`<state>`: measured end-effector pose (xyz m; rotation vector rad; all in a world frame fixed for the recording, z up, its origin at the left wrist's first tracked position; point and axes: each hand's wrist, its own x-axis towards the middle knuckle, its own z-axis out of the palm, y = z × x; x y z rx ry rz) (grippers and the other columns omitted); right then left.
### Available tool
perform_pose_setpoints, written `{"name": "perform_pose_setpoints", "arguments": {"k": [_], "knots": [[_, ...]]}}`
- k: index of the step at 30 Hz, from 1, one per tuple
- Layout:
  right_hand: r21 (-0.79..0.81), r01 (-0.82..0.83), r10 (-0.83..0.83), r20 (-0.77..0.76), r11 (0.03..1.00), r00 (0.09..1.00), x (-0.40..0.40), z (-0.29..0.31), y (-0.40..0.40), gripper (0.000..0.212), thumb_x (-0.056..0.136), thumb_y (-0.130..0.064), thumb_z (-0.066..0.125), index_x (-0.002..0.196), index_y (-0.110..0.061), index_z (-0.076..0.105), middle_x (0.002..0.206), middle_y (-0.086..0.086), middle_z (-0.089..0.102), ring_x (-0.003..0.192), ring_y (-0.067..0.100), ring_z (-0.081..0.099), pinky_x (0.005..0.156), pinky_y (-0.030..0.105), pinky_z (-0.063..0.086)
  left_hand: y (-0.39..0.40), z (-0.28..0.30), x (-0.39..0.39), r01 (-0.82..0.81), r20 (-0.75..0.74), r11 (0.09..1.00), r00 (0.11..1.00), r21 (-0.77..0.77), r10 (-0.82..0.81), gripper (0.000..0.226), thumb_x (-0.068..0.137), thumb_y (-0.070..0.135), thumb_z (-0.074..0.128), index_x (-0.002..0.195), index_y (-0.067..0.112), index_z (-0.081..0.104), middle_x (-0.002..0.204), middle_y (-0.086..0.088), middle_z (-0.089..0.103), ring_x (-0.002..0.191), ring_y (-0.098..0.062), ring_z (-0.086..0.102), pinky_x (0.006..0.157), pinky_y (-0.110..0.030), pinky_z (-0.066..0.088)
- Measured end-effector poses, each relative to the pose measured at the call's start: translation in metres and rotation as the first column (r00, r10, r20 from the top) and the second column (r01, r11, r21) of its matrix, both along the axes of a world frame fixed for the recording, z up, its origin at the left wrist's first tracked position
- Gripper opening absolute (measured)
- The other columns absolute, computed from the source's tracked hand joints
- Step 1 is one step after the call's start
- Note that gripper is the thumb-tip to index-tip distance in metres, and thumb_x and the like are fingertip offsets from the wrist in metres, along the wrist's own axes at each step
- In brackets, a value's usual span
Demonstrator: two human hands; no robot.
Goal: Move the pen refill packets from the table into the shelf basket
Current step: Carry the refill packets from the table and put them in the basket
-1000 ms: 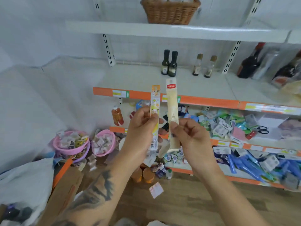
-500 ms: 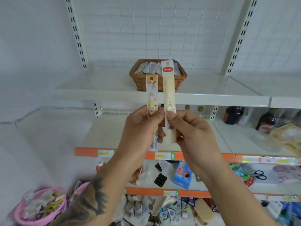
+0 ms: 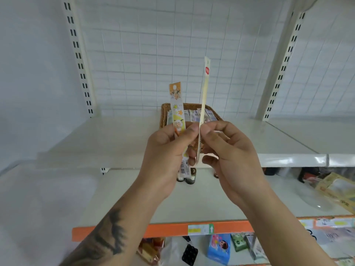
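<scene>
My left hand (image 3: pixel 169 156) pinches an orange-and-yellow cartoon refill packet (image 3: pixel 177 110), held upright. My right hand (image 3: pixel 228 156) pinches a longer cream refill packet (image 3: pixel 205 87) with a red label, turned nearly edge-on to the camera. Both packets stand just in front of a brown wicker basket (image 3: pixel 164 117) on the white upper shelf (image 3: pixel 115 143). Several refill packets (image 3: pixel 194 115) lie inside the basket. My hands hide the basket's front wall.
White slotted uprights (image 3: pixel 80 60) and a grid back panel frame the shelf. Dark bottles (image 3: pixel 189 178) stand on the shelf below, behind my hands. An orange-edged shelf (image 3: pixel 192 230) lies lower, with small packaged goods (image 3: pixel 219 248) beneath and a yellow box (image 3: pixel 338 191) at right.
The camera has tilted upward, so the basket sits lower in view. Both hands rose to basket height with the packets. The cream packet has turned from face-on to edge-on.
</scene>
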<state>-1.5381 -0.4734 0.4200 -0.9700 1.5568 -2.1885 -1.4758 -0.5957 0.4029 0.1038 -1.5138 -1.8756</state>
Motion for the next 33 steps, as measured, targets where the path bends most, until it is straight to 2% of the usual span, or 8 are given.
{"name": "perform_pose_setpoints", "arguments": {"k": [4,8,17,21,25,27,30,33], "knots": [[-0.008,0.058,-0.058,-0.090,0.998,0.994,-0.003,0.011,-0.009,0.014,0.100,-0.018,0.064,0.098,-0.006,0.071,0.072,0.008,0.072,0.062,0.020,0.065,0.066,0.034,0.047,-0.014,0.012,-0.007,0.005,-0.029,1.000,1.000,-0.006,-0.005,0.012,0.092,0.017,0.072,0.096,0.005,0.074,0.066,-0.006,0.062,0.055,-0.018,0.053,0.050,-0.028,0.043],[-0.023,0.008,-0.010,-0.092,1.000,0.996,-0.008,0.018,-0.015,0.016,0.099,-0.009,0.063,0.104,0.005,0.070,0.080,0.027,0.072,0.069,0.047,0.068,0.064,0.036,0.060,-0.024,0.015,-0.016,-0.056,-0.007,0.998,0.998,-0.001,0.056,0.007,0.089,0.014,0.076,0.092,0.008,0.076,0.065,-0.008,0.061,0.056,-0.019,0.050,0.051,-0.030,0.043],[0.127,0.116,-0.067,-0.337,0.985,0.939,-0.032,0.038,-0.013,0.024,0.100,-0.004,0.063,0.096,-0.023,0.077,0.074,0.002,0.076,0.065,0.005,0.068,0.062,0.016,0.052,-0.029,0.031,-0.034,-0.144,-0.002,0.989,0.990,-0.017,0.144,0.009,0.084,0.013,0.083,0.084,0.010,0.074,0.071,-0.018,0.062,0.050,-0.019,0.050,0.049,-0.030,0.045],[0.163,0.212,-0.136,-0.384,0.964,0.913,-0.046,0.041,-0.020,0.020,0.096,-0.008,0.068,0.106,-0.025,0.068,0.078,0.024,0.069,0.065,0.020,0.063,0.067,0.033,0.055,-0.033,0.036,-0.037,-0.188,-0.009,0.981,0.982,-0.047,0.188,0.008,0.085,0.012,0.082,0.082,0.012,0.075,0.069,-0.013,0.062,0.051,-0.021,0.051,0.048,-0.032,0.046],[0.143,0.240,-0.164,-0.409,0.960,0.898,-0.068,0.048,-0.026,0.020,0.095,-0.008,0.069,0.109,-0.020,0.064,0.069,0.017,0.072,0.062,0.025,0.067,0.066,0.033,0.056,-0.039,0.034,-0.037,-0.172,0.080,0.985,0.982,0.026,0.169,0.009,0.094,0.022,0.075,0.090,0.015,0.078,0.080,-0.006,0.072,0.054,-0.025,0.048,0.053,-0.034,0.042],[0.205,0.355,-0.221,-0.485,0.912,0.846,-0.092,0.050,-0.035,0.014,0.095,-0.008,0.067,0.099,-0.021,0.069,0.068,0.006,0.074,0.058,0.018,0.064,0.062,0.030,0.053,-0.044,0.032,-0.033,-0.177,0.117,0.982,0.979,0.060,0.169,0.014,0.096,0.023,0.072,0.095,0.009,0.076,0.082,-0.006,0.072,0.054,-0.025,0.049,0.052,-0.034,0.042],[0.358,0.528,-0.204,-0.646,0.770,0.735,-0.123,0.051,-0.054,0.018,0.095,-0.013,0.060,0.094,-0.026,0.072,0.079,-0.004,0.073,0.052,0.004,0.057,0.049,0.010,0.040,-0.046,0.031,-0.028,-0.171,0.136,0.982,0.978,0.078,0.159,0.016,0.100,0.020,0.066,0.097,0.006,0.073,0.082,-0.007,0.071,0.055,-0.025,0.051,0.052,-0.033,0.043],[0.460,0.584,-0.083,-0.735,0.669,0.673,-0.131,0.046,-0.067,0.019,0.096,-0.015,0.057,0.100,-0.023,0.074,0.088,-0.008,0.065,0.070,0.002,0.057,0.056,0.010,0.040,-0.045,0.032,-0.024,-0.147,0.136,0.987,0.981,0.066,0.137,0.016,0.103,0.016,0.061,0.098,0.008,0.073,0.079,-0.006,0.071,0.056,-0.023,0.057,0.051,-0.032,0.049]]}}
